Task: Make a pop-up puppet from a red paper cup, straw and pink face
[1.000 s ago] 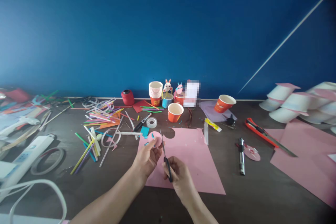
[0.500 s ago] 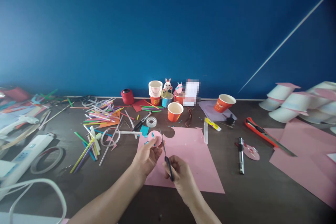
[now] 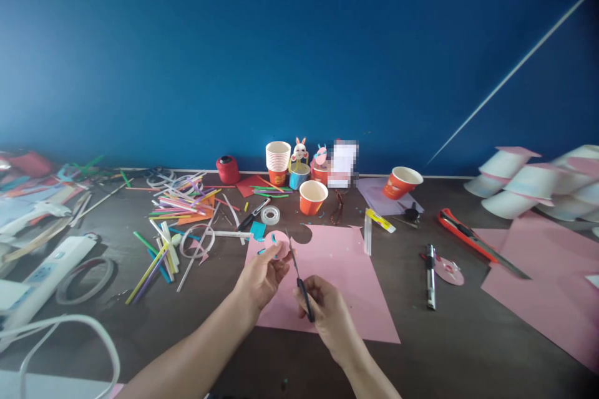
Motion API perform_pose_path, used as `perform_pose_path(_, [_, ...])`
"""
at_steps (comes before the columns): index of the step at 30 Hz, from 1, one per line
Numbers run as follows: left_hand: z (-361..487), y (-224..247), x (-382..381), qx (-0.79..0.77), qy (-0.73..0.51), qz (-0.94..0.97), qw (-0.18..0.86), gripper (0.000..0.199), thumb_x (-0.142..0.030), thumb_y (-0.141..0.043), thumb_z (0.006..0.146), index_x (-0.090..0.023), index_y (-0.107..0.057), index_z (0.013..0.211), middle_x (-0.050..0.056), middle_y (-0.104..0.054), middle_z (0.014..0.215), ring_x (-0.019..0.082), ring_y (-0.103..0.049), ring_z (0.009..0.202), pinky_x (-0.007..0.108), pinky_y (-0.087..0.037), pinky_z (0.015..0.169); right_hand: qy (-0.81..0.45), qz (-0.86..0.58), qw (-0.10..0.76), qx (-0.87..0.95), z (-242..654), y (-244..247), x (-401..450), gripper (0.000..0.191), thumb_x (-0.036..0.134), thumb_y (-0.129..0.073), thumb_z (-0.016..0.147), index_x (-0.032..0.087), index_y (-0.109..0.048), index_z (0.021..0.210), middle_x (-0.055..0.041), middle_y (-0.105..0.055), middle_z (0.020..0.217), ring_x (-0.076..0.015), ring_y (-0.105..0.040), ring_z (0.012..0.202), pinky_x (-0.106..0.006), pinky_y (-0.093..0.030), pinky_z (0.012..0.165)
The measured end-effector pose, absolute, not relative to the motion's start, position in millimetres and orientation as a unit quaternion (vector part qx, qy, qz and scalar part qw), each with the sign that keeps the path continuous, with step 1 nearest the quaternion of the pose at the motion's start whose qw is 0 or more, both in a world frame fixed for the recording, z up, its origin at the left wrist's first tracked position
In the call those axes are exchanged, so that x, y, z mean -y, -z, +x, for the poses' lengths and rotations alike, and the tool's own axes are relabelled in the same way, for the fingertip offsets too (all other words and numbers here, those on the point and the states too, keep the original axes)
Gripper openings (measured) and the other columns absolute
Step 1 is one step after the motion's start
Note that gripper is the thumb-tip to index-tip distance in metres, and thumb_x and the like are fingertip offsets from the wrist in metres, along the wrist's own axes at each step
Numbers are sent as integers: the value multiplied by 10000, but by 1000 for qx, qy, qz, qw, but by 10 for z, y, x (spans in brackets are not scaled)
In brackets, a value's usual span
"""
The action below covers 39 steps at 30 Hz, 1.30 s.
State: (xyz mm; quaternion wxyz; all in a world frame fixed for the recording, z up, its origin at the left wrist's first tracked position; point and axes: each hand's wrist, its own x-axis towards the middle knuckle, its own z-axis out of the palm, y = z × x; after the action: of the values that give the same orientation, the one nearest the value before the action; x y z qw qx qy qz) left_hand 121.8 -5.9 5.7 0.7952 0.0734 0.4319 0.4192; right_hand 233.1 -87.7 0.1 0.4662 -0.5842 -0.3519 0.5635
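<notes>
My left hand pinches a round pink paper piece with small blue pieces on it. In my right hand are black-handled scissors, their blades pointing up beside the disc's right edge. Both hands are above a large pink sheet that has a curved notch in its top edge. Near the sheet's top left corner lies a small blue paper piece. Whether the blades touch the disc, I cannot tell.
Straws and a power strip lie left. Behind are a tape roll, stacked cups and an orange cup. At right are a marker, a red cutter, pink sheets and white cups.
My right hand and the scissors have moved slightly to the right. My left hand still holds the pink disc, almost in the same place.
</notes>
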Motion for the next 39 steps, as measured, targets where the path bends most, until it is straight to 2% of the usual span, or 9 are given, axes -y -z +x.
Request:
perform_pose_path(6, [1214,-15,53,-433,-414,83,796,85,-155,-582,742,-118,-604,815,35,-655,697,116,-637,663,150,-485,474,-561,-579,465,365,2357,13,895,274,355,-641,664,163,-450,621,34,-509,460,-72,-422,448,-184,-300,454])
perform_pose_path(16, [1220,16,48,-440,-403,104,796,86,-166,-606,721,-113,-601,789,47,-653,721,127,-640,687,149,-467,458,-545,-610,460,345,2380,4,923,350,475,-637,636,174,-459,613,18,-529,452,-96,-449,438,-201,-314,447])
perform_pose_path(20, [1209,19,60,-440,-370,175,799,147,-215,-641,691,-117,-607,795,43,-646,778,113,-634,654,147,-444,444,-499,-635,466,361,2552,15,974,352,474,-653,616,167,-483,648,1,-552,477,-99,-441,431,-202,-293,423])
perform_pose_path(23, [1199,-7,74,-434,-351,250,791,206,-277,-668,658,-121,-594,770,24,-623,730,86,-612,598,128,-401,427,-423,-672,455,403,2791,11,1051,342,466,-664,599,167,-500,629,3,-538,497,-104,-441,450,-205,-294,427])
perform_pose_path(26, [1192,-40,83,-432,-343,346,759,264,-306,-680,634,-143,-545,792,13,-617,688,73,-577,522,134,-369,421,-305,-727,410,459,3095,-2,1156,310,459,-642,619,179,-512,593,29,-475,466,-97,-394,428,-211,-301,429])
perform_pose_path(29, [1192,-46,88,-442,-331,465,692,324,-292,-665,641,-157,-495,882,14,-619,628,77,-529,425,158,-349,404,-191,-787,344,476,3405,-35,1247,286,477,-581,660,194,-544,638,10,-516,502,-123,-457,462,-218,-343,456])
perform_pose_path(32, [1201,-3,94,-454,-302,545,637,382,-251,-664,625,-151,-486,948,-23,-568,532,84,-483,372,172,-322,386,-103,-847,218,474,3659,-73,1280,248,473,-552,667,227,-538,644,14,-542,504,-142,-490,455,-227,-327,448])
perform_pose_path(35, [1202,73,100,-454,-313,592,589,392,-208,-667,604,-157,-526,966,-36,-539,533,98,-495,434,182,-326,426,-71,-863,126,484,3834,-68,1263,252,472,-504,696,240,-497,597,12,-576,537,-165,-526,478,-230,-294,439])
perform_pose_path(39, [1179,143,96,-454,-345,630,528,505,-161,-680,568,-193,-551,1055,-40,-539,563,102,-465,482,192,-321,479,-58,-857,70,507,3959,18,1195,229,446,-477,723,245,-499,615,-3,-593,543,-178,-542,470,-229,-252,426])
